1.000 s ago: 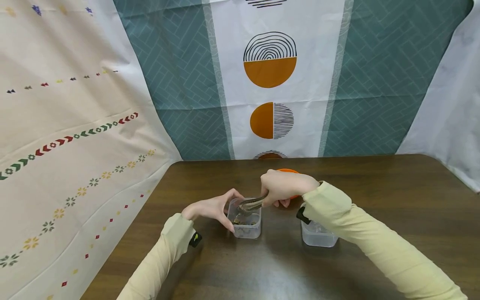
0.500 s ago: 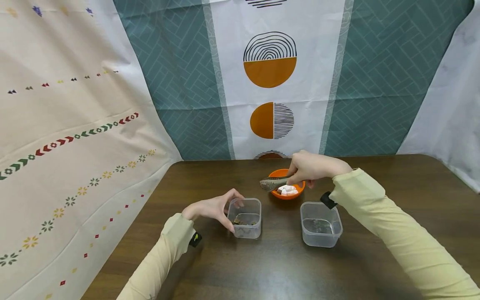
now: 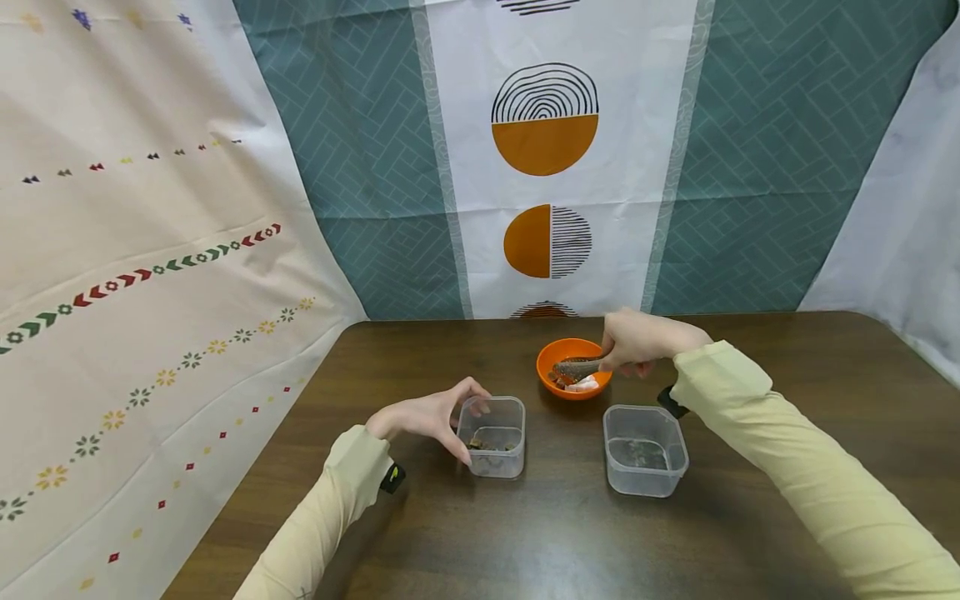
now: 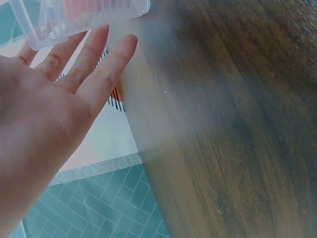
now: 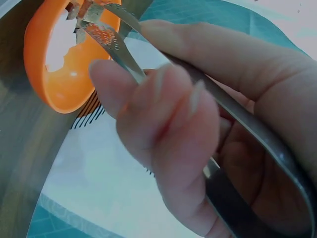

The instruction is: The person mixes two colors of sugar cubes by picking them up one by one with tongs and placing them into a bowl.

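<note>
Across from the left container to the bowl, the right hand has carried the metal tongs over the past second, while the left hand has stayed where it was. Curled firmly, the right fingers grip the tongs, whose tips dip into the orange bowl just left of those fingers. Wide apart, the left thumb and fingers bracket the left container, touching its near and far corners and covering part of its side; brownish bits lie inside. Toward the person from the right fingers, below the wrist, stands the right container. From the head view the tongs block much of the bowl's contents, leaving white pieces showing just beyond their tips. The right wrist view reveals brown pieces by the slightly parted tips, though I can't tell whether one is pinched. Only the left wrist view shows the left fingers stretched nearly straight beneath the box, and a pink patch showing through the clear plastic above them.
</note>
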Demonstrator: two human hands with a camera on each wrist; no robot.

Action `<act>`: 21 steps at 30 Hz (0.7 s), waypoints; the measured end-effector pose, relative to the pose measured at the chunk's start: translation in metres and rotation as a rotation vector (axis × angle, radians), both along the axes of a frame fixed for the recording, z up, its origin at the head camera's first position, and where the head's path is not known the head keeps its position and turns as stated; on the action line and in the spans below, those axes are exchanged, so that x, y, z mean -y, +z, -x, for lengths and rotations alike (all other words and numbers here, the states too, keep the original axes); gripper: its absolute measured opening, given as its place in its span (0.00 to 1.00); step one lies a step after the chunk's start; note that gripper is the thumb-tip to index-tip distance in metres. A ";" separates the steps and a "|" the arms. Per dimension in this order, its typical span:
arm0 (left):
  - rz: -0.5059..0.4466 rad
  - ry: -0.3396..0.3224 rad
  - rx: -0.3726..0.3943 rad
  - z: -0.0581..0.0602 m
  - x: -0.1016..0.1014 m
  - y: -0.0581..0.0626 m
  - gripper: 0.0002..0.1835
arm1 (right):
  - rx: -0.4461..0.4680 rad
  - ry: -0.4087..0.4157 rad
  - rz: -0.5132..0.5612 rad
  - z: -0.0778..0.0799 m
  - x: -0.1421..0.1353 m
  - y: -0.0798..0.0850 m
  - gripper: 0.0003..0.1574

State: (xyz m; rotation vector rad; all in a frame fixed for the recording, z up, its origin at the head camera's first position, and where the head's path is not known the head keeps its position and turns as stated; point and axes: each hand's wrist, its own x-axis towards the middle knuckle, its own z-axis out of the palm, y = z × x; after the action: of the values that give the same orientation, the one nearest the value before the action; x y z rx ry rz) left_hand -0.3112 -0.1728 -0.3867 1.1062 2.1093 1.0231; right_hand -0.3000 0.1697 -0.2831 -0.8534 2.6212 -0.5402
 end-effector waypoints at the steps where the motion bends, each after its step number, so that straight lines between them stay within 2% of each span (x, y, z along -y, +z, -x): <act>1: -0.001 0.000 0.000 0.000 0.000 0.000 0.42 | 0.004 0.001 0.000 0.000 0.000 -0.001 0.15; 8: 0.001 0.006 0.014 -0.001 0.000 0.001 0.43 | 0.018 -0.012 -0.013 0.000 -0.001 0.000 0.14; 12: 0.002 0.004 0.012 -0.001 -0.001 0.001 0.42 | -0.007 -0.009 -0.001 -0.003 0.000 0.005 0.15; 18: -0.001 -0.004 0.003 -0.001 0.000 0.002 0.43 | -0.086 0.059 0.041 -0.016 0.011 0.018 0.13; 21: -0.003 -0.012 0.003 0.000 -0.001 0.001 0.43 | -0.088 0.088 0.048 -0.025 0.022 0.024 0.11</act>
State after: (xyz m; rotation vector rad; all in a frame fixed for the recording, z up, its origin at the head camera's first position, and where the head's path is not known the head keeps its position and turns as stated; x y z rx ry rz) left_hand -0.3110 -0.1720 -0.3853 1.1167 2.0973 1.0221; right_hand -0.2752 0.1477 -0.2591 -1.0235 2.6439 -0.5555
